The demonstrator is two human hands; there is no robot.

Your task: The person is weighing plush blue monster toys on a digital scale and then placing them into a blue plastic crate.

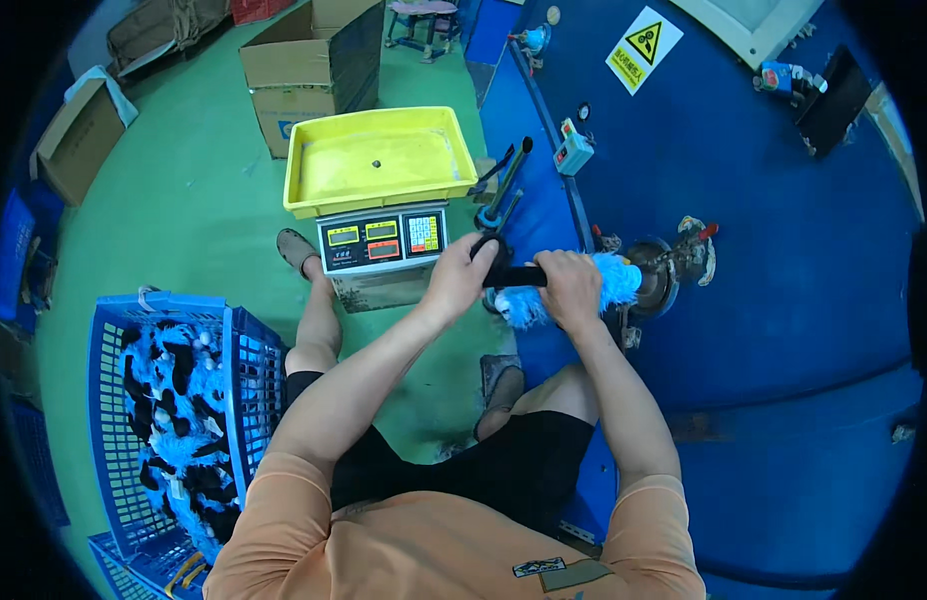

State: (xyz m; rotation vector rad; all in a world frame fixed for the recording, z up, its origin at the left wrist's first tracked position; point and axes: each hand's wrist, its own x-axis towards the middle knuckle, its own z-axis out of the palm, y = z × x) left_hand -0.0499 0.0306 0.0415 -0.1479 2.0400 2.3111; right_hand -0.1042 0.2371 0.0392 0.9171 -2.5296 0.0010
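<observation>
A bright blue furry plush piece (617,280) with black parts sits with its right end against a round metal fitting (656,278) on the blue machine wall. My right hand (571,288) is closed on the plush from above, close to that fitting. A black limb-like strip (521,277) stretches left from under it. My left hand (458,278) grips the strip's rounded black end (497,260), thumb on top. The plush's underside and my right fingertips are partly hidden.
A digital scale (384,240) bearing a yellow tray (319,210) stands ahead. At left, a blue basket (256,385) holds several blue and black plush pieces (179,400). An open cardboard box (284,85) is farther back. A control box (574,152) and red-handled valve (706,232) project from the machine.
</observation>
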